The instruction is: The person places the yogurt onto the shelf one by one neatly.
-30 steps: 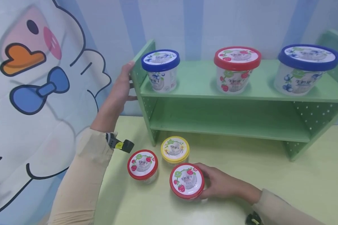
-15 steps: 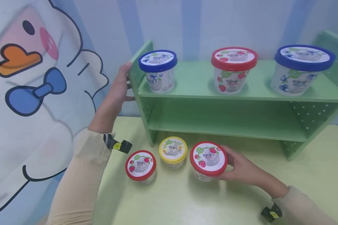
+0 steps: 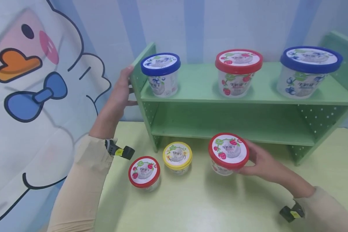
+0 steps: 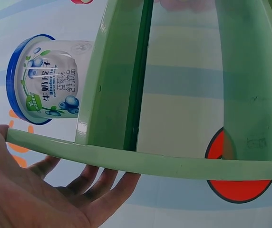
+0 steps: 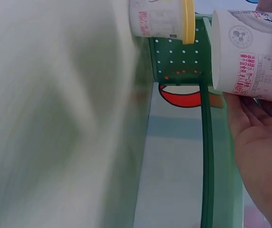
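My right hand [image 3: 261,162] holds a red-lidded tub [image 3: 229,150] with strawberry pictures from its right side. This tub is upright, raised off the table in front of the green shelf [image 3: 235,120]. In the right wrist view, the fingers reach round the white wall of the tub [image 5: 245,54]. My left hand [image 3: 120,91] rests on the outer face of the shelf's left side panel [image 4: 174,164], fingers spread, thumb at its upper end. On the table, a yellow-lidded tub [image 3: 177,156] and another red-lidded tub [image 3: 144,172] stand left of the held one.
On the upper board stand a small blue-lidded tub [image 3: 160,74], a red-lidded tub [image 3: 238,72] and a larger blue-lidded tub [image 3: 310,71]. The lower board spans between perforated side panels. A cartoon-printed cloth [image 3: 61,135] hangs at left. The table [image 3: 177,206] is pale green.
My right hand has carried the red-lidded tub rightward and up, away from the yellow-lidded tub towards the shelf. The left hand stays at the side panel. The head view has shifted slightly.
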A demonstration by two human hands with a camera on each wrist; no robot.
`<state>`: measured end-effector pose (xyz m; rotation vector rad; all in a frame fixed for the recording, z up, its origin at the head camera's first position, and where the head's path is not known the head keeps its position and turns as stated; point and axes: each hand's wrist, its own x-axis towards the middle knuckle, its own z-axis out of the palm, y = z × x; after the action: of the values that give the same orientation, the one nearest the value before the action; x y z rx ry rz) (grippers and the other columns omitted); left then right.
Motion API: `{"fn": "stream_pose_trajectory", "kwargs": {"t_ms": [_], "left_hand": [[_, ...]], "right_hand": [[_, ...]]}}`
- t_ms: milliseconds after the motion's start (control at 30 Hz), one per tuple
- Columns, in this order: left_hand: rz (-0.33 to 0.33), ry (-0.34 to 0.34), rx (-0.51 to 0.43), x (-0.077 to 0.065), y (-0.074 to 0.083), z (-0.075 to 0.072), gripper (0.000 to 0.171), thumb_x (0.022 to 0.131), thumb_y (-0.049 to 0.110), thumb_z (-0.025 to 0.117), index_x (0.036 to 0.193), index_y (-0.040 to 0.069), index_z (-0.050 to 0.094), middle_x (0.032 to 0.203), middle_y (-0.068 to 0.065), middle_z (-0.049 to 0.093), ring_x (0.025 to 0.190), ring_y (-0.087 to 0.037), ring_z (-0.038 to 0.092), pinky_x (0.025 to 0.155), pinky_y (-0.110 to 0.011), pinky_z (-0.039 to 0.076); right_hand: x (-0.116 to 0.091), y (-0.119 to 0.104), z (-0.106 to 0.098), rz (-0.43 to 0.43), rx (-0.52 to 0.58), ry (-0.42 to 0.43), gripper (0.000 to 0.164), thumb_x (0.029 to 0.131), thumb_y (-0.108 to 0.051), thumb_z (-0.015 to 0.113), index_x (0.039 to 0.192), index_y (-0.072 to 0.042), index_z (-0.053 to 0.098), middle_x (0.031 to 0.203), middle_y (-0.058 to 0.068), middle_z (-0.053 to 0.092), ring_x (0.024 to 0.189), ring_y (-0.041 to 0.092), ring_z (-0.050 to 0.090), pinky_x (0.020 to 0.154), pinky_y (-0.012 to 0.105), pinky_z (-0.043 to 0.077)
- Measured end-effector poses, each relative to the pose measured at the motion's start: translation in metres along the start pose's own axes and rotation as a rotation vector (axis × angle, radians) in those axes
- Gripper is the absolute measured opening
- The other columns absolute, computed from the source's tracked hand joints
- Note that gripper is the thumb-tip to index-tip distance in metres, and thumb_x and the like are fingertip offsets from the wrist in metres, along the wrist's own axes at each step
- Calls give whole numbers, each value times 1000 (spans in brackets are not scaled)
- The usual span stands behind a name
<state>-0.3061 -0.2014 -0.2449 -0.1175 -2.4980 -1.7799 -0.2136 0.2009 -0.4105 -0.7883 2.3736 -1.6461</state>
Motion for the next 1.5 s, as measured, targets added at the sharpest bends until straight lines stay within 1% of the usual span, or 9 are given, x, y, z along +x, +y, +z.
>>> {"fn": "stream_pose_trajectory", "kwargs": {"t_ms": [167, 267, 367, 600, 733, 967, 1067, 1233, 1500], "left_hand": [[8, 1, 9, -1, 1, -1, 71, 93, 74, 24, 145, 28, 41, 141, -6, 44, 125, -29, 48, 92, -57, 46], [11, 4, 9, -1, 1, -1, 71, 93, 74, 24, 144, 27, 43, 139, -6, 46, 124, -29, 49, 92, -58, 46], [6, 10, 9, -1, 1, -1, 71, 94, 74, 24, 143, 27, 43, 138, -6, 46, 124, -29, 49, 92, -57, 46], [14, 6, 12, 1, 1, -2, 70, 93, 74, 24, 144, 29, 42, 138, -6, 46, 124, -28, 49, 93, -58, 45], [12, 6, 9, 2, 1, -2, 69, 93, 74, 24, 143, 30, 42, 137, -5, 47, 123, -28, 49, 92, -57, 46], [8, 7, 5, 2, 2, -1, 69, 94, 74, 24, 143, 29, 43, 138, -6, 46, 124, -29, 49, 93, -58, 45], [12, 1, 9, 1, 1, -1, 69, 94, 73, 24, 143, 29, 43, 138, -5, 47, 124, -28, 49, 92, -58, 46], [16, -3, 2, 2, 1, -1, 68, 94, 73, 24, 142, 29, 43, 138, -5, 47, 123, -28, 49, 92, -58, 45], [3, -2, 15, 0, -1, 0, 72, 92, 75, 23, 142, 27, 45, 136, -4, 48, 124, -28, 49, 93, -58, 45]], "right_hand": [[-1, -2, -8, -37, -31, 17, 79, 79, -2, 80, 146, -1, 37, 134, 13, 49, 120, 15, 49, 84, 35, 55], [-2, -3, -14, -61, -36, 28, 78, 79, 0, 79, 145, -1, 37, 132, 7, 51, 117, 7, 49, 81, 34, 56], [-3, -2, -20, -78, -33, 40, 77, 78, 5, 77, 144, 1, 37, 130, 0, 52, 115, 8, 50, 80, 34, 56], [-9, -1, -35, -97, -129, 107, 78, 74, 8, 77, 142, 4, 39, 126, -14, 52, 112, 3, 49, 77, 26, 55], [-12, -2, -43, -78, -187, 131, 77, 74, 8, 77, 141, 5, 39, 125, -13, 51, 111, 1, 49, 78, 23, 54], [-18, 2, -62, 10, -278, 178, 75, 78, 4, 76, 142, 5, 37, 127, -3, 49, 109, -4, 45, 74, 21, 53], [-20, 7, -71, 10, -270, 199, 71, 80, 5, 72, 141, 6, 38, 126, -7, 52, 107, -6, 48, 75, 18, 52], [-25, 16, -84, -4, -219, 243, 63, 83, 8, 67, 139, 4, 39, 121, -20, 52, 106, -3, 50, 76, 15, 51], [-35, 26, -104, 99, -296, 330, 63, 91, -4, 67, 143, 4, 33, 121, -24, 43, 104, -7, 44, 74, 8, 46]]}}
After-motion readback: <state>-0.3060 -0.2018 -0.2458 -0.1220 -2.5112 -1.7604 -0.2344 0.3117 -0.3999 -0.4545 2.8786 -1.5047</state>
